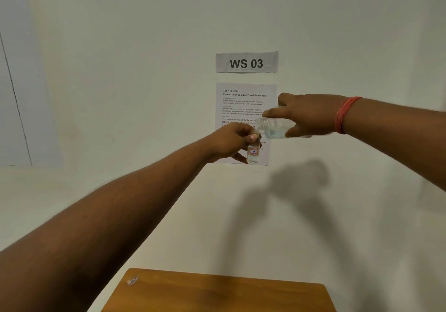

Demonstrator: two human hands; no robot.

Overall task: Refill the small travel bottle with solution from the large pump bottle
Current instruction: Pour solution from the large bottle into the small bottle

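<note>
Travel bottle (253,153): upright, pinched in left hand (231,143), before the instruction sheet (241,104).
Large bottle (274,127): tipped sideways, gripped by right hand (306,116), open neck just above travel bottle's mouth.
Surface (217,292): well below both.

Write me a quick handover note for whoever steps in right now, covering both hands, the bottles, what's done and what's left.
Left hand: holds the small travel bottle upright, mid-air.
Right hand: holds the large bottle tipped on its side, cap off, mouth just above the small bottle's opening.
Both are raised in front of the wall sheet, above the wooden table.
Done: caps off, some liquid in the small bottle.
Left: finish pouring, recap both; caps not in view.
</note>
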